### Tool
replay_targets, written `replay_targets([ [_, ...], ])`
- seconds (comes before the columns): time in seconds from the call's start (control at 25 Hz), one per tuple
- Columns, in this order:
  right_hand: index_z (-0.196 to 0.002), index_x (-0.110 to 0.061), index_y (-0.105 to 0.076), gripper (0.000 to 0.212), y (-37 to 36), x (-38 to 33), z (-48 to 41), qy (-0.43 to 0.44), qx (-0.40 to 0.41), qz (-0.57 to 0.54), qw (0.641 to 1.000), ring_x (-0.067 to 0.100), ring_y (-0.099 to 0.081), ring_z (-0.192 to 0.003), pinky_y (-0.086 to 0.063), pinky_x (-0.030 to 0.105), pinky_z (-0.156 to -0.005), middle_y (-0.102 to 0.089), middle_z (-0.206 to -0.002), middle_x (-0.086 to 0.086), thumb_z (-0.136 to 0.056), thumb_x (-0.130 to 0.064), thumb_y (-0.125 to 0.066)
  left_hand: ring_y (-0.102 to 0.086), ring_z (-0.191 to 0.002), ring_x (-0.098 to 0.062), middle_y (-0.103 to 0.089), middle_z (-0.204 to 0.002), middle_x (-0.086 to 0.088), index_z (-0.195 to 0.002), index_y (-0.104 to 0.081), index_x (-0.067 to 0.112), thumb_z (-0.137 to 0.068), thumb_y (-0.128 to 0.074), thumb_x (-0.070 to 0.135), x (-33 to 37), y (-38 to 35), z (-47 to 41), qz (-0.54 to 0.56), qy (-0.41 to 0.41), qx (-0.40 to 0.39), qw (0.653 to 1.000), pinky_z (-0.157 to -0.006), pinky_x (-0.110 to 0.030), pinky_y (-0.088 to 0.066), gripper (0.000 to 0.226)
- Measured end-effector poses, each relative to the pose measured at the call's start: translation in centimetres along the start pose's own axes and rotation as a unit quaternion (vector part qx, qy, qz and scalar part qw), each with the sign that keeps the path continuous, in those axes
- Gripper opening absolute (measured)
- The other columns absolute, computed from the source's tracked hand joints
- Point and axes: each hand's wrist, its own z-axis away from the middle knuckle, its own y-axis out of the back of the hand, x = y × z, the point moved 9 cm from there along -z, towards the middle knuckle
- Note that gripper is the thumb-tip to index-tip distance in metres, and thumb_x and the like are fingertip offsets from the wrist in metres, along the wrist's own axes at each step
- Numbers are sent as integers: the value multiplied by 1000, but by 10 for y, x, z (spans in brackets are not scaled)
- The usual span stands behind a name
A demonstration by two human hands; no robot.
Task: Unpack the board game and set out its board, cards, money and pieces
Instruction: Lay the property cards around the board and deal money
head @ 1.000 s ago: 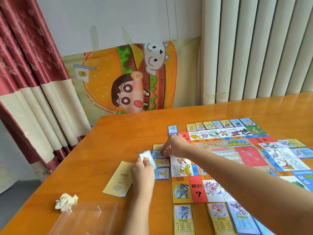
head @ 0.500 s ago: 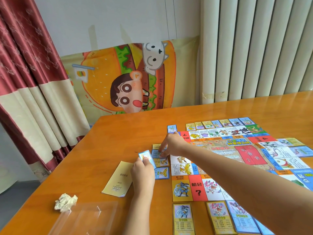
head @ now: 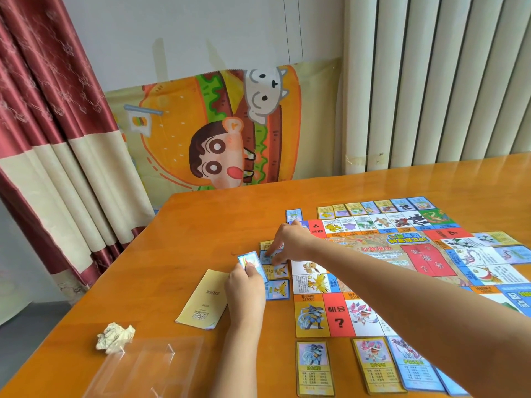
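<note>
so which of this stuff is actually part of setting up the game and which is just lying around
Job: game board; property cards along its edges; blue card gripped by the left hand; table card the right hand touches; yellow booklet, likely the rules.
Lying about: crumpled paper ball; clear plastic wrapper; cartoon burger banner; red curtain.

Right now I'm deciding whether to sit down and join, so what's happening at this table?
A person is setting out a board game on the table. The left hand holds a blue card, while the right hand reaches over, fingertips on another card in the column along the left edge of the board. More cards line its far and near edges. A yellow booklet, crumpled paper and a clear plastic wrapper lie to the left.
</note>
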Motion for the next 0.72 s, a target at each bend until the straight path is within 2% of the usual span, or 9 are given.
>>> replay_targets([
  [0.24,-111,-32,-71,33,-1,2,-2,0,1,-6,1000,33,-40,-118,-32,49,-104,-62,-114,-1,-79,-41,-73,-59,-96,-36,-62,-108,-23,-105,-57,-4,-101,-39,21,-2,0,0,19,3,8,1000,-81,-44,-51,31],
  [0.32,-112,-23,-71,30,9,-3,4,13,31,-80,996,25,-52,-114,-35,36,-103,-66,-117,2,-84,-32,-70,-59,-91,-37,-64,-102,-23,-100,-59,-4,-101,-40,20,-2,4,-1,58,14,22,998,-78,-40,-50,30],
  [0.4,-111,-13,-72,24,27,-6,17,24,64,-172,983,19,-62,-107,-42,17,-83,-69,-115,4,-88,-20,-66,-57,-83,-34,-65,-92,-18,-91,-60,2,-100,-43,19,1,12,2,139,23,28,990,-70,-35,-44,26],
  [0.48,-109,-9,-72,21,48,-3,35,24,89,-221,971,16,-65,-92,-41,7,-62,-71,-109,5,-91,-16,-62,-57,-80,-31,-65,-83,-10,-79,-60,13,-98,-47,20,10,9,2,249,22,-7,968,-69,-35,-41,23],
  [0.52,-108,-9,-72,21,58,-1,44,17,93,-249,964,14,-64,-82,-41,7,-58,-71,-103,5,-92,-16,-61,-58,-81,-31,-66,-81,-7,-76,-61,16,-96,-51,23,14,6,1,290,15,-31,956,-72,-36,-44,23],
  [0.6,-106,-7,-72,20,75,8,68,-6,92,-327,940,12,-61,-71,-47,13,-61,-69,-94,7,-94,-16,-59,-62,-84,-32,-68,-81,-7,-75,-66,20,-87,-58,37,28,-2,5,317,-10,-84,944,-79,-42,-49,22],
  [0.68,-106,-3,-70,22,87,20,97,-24,79,-387,918,13,-62,-72,-52,20,-68,-68,-91,8,-95,-17,-57,-60,-80,-27,-67,-80,-9,-76,-68,24,-84,-63,44,46,-7,19,299,-37,-125,945,-78,-43,-49,23],
  [0.72,-106,-2,-70,23,93,26,112,-30,74,-401,913,15,-63,-74,-53,22,-71,-68,-91,9,-95,-18,-56,-59,-77,-24,-68,-79,-9,-77,-69,23,-87,-64,38,57,-7,30,296,-52,-140,943,-74,-40,-47,19],
])
